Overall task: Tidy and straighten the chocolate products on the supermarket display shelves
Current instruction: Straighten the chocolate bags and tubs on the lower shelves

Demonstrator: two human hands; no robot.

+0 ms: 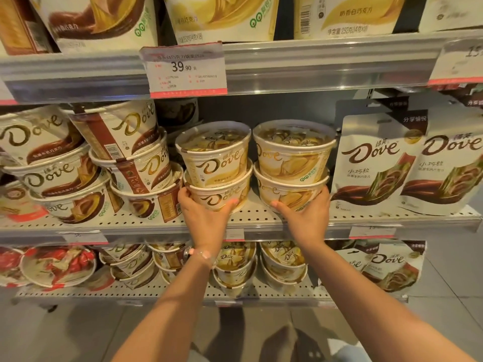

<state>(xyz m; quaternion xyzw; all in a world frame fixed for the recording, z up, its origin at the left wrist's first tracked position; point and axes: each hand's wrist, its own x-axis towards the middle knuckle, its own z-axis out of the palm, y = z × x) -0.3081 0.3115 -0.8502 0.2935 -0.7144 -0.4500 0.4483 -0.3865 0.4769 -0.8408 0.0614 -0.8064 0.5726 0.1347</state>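
Here the left hand (202, 214) curls its fingers (230, 205) round the bottom tub (222, 198) of one white-chocolate Dove stack, while the right hand (304, 215) cups the bottom tub (290, 193) of the neighbouring stack. Both stacks stand on the middle shelf (251, 216) (logos facing outward), probably gripped low so each whole column slides or turns together.

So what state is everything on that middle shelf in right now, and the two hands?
Left hand: grips the bottom tub of the left cream stack.
Right hand: grips the bottom tub of the right cream stack.
Left cream stack: two tubs, upright, lids on.
Right cream stack: two tubs, upright, lids on.
Brown-label tubs: stacked three high, tilted, uneven.
Dove pouches: standing, leaning back.
Price tag: clipped on the shelf rail above.
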